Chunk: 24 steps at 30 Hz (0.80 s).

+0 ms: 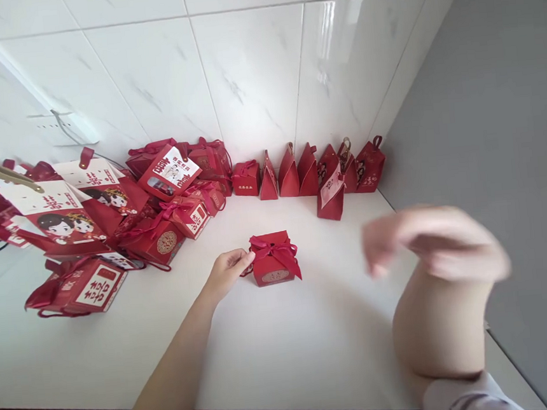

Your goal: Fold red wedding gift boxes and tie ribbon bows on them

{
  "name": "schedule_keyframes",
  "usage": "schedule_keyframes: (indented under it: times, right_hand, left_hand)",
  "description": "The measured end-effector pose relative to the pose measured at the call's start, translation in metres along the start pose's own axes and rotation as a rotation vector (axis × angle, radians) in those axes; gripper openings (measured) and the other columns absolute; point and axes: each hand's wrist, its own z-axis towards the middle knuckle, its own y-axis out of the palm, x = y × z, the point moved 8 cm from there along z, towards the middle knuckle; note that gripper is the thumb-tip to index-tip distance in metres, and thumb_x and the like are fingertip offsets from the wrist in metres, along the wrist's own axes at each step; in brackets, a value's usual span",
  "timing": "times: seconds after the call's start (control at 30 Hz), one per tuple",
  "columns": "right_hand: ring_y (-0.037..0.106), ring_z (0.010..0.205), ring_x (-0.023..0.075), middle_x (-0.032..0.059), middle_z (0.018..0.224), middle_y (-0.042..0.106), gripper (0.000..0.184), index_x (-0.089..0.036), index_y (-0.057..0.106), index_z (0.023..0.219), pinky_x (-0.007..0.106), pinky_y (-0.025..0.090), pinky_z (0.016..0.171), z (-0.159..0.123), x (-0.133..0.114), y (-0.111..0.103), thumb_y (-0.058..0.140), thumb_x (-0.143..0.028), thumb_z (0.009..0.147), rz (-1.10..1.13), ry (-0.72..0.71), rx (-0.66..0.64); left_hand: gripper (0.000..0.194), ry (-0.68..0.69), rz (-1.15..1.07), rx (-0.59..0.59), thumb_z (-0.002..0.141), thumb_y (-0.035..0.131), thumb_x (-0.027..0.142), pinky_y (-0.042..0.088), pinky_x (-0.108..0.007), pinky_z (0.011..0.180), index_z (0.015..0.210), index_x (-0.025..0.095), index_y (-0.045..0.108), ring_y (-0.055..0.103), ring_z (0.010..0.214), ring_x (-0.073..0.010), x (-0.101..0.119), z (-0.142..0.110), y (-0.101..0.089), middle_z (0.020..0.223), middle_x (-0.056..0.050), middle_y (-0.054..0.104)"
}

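Observation:
A small red gift box with a ribbon bow on top and an oval gold emblem on its front stands on the white table. At its left edge, my left hand has its thumb and fingers pinched on the box's side, near a dark red cord. Off to the right, my right hand is raised above the table, apart from the box. Motion smears its fingers, and nothing can be made out in them.
Many red and white gift boxes are heaped on the left. Along the tiled wall stands a row of red boxes, with one box in front. A grey panel bounds the right side. A socket with a cable is on the wall.

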Motion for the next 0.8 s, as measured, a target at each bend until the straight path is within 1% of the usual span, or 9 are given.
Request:
schedule_keyframes:
  times: [0.03, 0.07, 0.1, 0.17, 0.27, 0.37, 0.53, 0.67, 0.8]
  right_hand:
    - [0.070, 0.084, 0.0202, 0.0071, 0.093, 0.073, 0.049, -0.024, 0.069, 0.097, 0.034, 0.055, 0.077, 0.012, 0.003, 0.016, 0.042, -0.066, 0.096, 0.046, 0.011, -0.090]
    - [0.070, 0.091, 0.0204, 0.0077, 0.100, 0.073, 0.040, -0.023, 0.067, 0.103, 0.034, 0.054, 0.082, 0.024, 0.015, 0.028, 0.045, -0.056, 0.098, -0.002, 0.098, -0.099]
    - [0.069, 0.093, 0.0209, 0.0082, 0.104, 0.072, 0.034, -0.023, 0.065, 0.107, 0.034, 0.053, 0.082, 0.034, 0.028, 0.041, 0.047, -0.051, 0.099, -0.088, 0.190, -0.106]
    - [0.068, 0.094, 0.0225, 0.0099, 0.106, 0.071, 0.030, -0.021, 0.063, 0.106, 0.032, 0.052, 0.076, 0.047, 0.058, 0.066, 0.048, -0.046, 0.098, -0.227, 0.371, -0.167]
    - [0.067, 0.095, 0.0225, 0.0093, 0.111, 0.070, 0.028, -0.023, 0.058, 0.117, 0.030, 0.050, 0.073, 0.053, 0.086, 0.092, 0.047, -0.041, 0.099, -0.244, 0.469, -0.239]
    - [0.067, 0.090, 0.0220, 0.0082, 0.103, 0.072, 0.027, -0.023, 0.055, 0.122, 0.029, 0.047, 0.071, 0.056, 0.093, 0.095, 0.045, -0.032, 0.100, -0.251, 0.456, -0.228]
    - [0.063, 0.079, 0.0200, 0.0056, 0.087, 0.069, 0.014, -0.022, 0.059, 0.102, 0.028, 0.042, 0.067, 0.066, 0.086, 0.093, 0.046, -0.022, 0.096, -0.319, 0.371, -0.183]
    - [0.058, 0.074, 0.0169, 0.0035, 0.090, 0.066, 0.017, -0.022, 0.056, 0.093, 0.027, 0.039, 0.066, 0.072, 0.083, 0.091, 0.042, -0.013, 0.092, -0.333, 0.294, -0.104]
    - [0.060, 0.083, 0.0181, 0.0052, 0.102, 0.066, 0.022, -0.021, 0.057, 0.102, 0.028, 0.040, 0.070, 0.074, 0.083, 0.086, 0.040, -0.012, 0.093, -0.359, 0.254, -0.063]
  left_hand:
    - [0.048, -0.011, -0.056, -0.022, 0.087, 0.062, 0.057, 0.031, -0.024, 0.062, 0.068, 0.015, 0.048, 0.042, 0.063, -0.0107, -0.002, -0.001, 0.006, 0.064, 0.003, 0.044]
    - [0.047, -0.024, -0.104, -0.039, 0.086, 0.064, 0.056, 0.031, -0.024, 0.061, 0.069, 0.015, 0.049, 0.042, 0.063, -0.0105, -0.004, -0.001, 0.011, 0.065, 0.002, 0.045]
    - [0.046, -0.037, -0.147, -0.056, 0.085, 0.066, 0.054, 0.031, -0.024, 0.060, 0.069, 0.015, 0.049, 0.041, 0.062, -0.0103, -0.005, -0.002, 0.016, 0.065, 0.002, 0.045]
    - [0.045, -0.049, -0.218, -0.094, 0.085, 0.066, 0.052, 0.030, -0.023, 0.058, 0.069, 0.015, 0.048, 0.041, 0.060, -0.0096, -0.006, -0.002, 0.024, 0.065, 0.002, 0.046]
    - [0.043, -0.049, -0.261, -0.150, 0.087, 0.066, 0.050, 0.031, -0.024, 0.058, 0.069, 0.014, 0.050, 0.042, 0.060, -0.0095, -0.004, -0.004, 0.033, 0.066, 0.001, 0.049]
    - [0.043, -0.054, -0.260, -0.160, 0.086, 0.067, 0.050, 0.032, -0.024, 0.058, 0.068, 0.014, 0.050, 0.042, 0.060, -0.0095, -0.002, -0.005, 0.034, 0.065, 0.001, 0.047]
    - [0.043, -0.079, -0.289, -0.158, 0.086, 0.066, 0.050, 0.031, -0.025, 0.058, 0.067, 0.014, 0.051, 0.041, 0.060, -0.0097, -0.001, -0.005, 0.033, 0.064, 0.001, 0.046]
    - [0.042, -0.082, -0.290, -0.189, 0.088, 0.065, 0.049, 0.030, -0.025, 0.058, 0.067, 0.015, 0.051, 0.043, 0.061, -0.0105, 0.001, -0.007, 0.036, 0.065, 0.000, 0.048]
    - [0.042, -0.082, -0.260, -0.172, 0.087, 0.065, 0.049, 0.031, -0.025, 0.057, 0.067, 0.015, 0.052, 0.044, 0.063, -0.0111, 0.005, -0.007, 0.034, 0.066, -0.001, 0.051]
